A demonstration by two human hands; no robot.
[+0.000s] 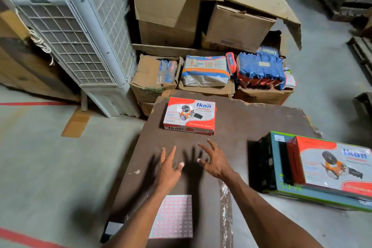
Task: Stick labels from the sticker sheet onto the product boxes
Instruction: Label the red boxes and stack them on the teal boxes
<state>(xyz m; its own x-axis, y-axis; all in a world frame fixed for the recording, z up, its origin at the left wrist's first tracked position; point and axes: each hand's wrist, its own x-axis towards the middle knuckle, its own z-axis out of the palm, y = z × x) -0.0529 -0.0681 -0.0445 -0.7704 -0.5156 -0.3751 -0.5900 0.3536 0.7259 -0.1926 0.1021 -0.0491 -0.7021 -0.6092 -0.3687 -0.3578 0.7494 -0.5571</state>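
Note:
A red and white Ikon product box (189,116) lies flat on the far part of a brown board (251,127). My left hand (169,167) and my right hand (215,162) hover side by side above the board, short of that box, fingers spread, holding nothing. The pink-gridded sticker sheet (175,217) lies on the board's near end, partly under my left forearm. At the right, another Ikon box (332,165) rests on top of a green and black carton (281,183).
A grey air cooler (80,36) stands at the left. Brown cartons (201,12) and blue and orange packets (259,68) are stacked behind the board. A small dark object (112,229) sits at the board's near left corner. Red tape lines mark the concrete floor.

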